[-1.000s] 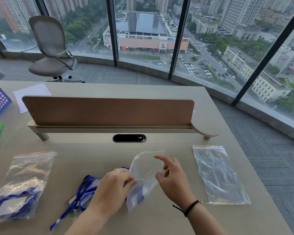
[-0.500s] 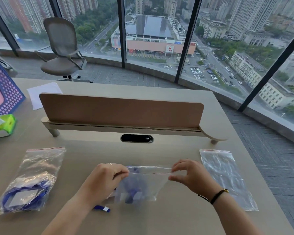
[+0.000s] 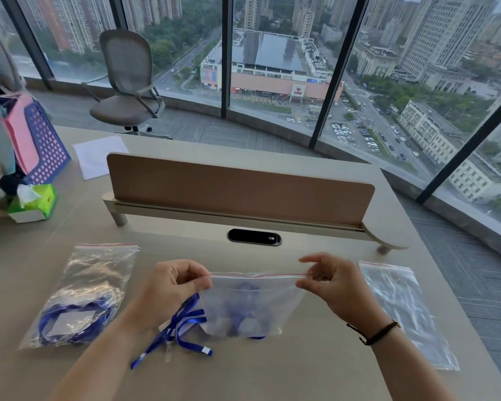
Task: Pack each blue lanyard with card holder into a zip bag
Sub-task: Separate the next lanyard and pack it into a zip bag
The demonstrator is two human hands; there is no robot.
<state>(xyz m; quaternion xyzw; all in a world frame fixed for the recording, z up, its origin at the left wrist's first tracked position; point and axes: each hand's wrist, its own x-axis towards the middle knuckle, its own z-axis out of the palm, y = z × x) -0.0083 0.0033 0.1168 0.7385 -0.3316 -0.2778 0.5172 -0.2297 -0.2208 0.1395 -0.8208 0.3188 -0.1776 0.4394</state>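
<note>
Both hands hold one zip bag (image 3: 252, 302) above the near middle of the table (image 3: 243, 374). The left hand (image 3: 171, 290) pinches the left end of the red-lined zip strip between thumb and fingers; its grip is clenched on the bag. The right hand (image 3: 333, 287) pinches the right end of the same strip, grip likewise clenched on the bag. The strip is stretched level between the two hands, and the bag hangs below it with its lower edge at the table surface.

A blue lanyard (image 3: 182, 328) lies on the table under the left hand, its loose ends spread toward the near edge. Blue shapes show through the held bag; whether they lie inside it or behind it cannot be told.

Toward the left edge, a packed zip bag (image 3: 84, 293) lies flat with a blue lanyard and a card holder inside. Toward the right edge, an empty zip bag (image 3: 405, 314) lies flat, apart from the right hand.

A divider panel (image 3: 240, 189) stands across the middle of the table. A green tissue box (image 3: 35, 202) rests near the far left edge.
</note>
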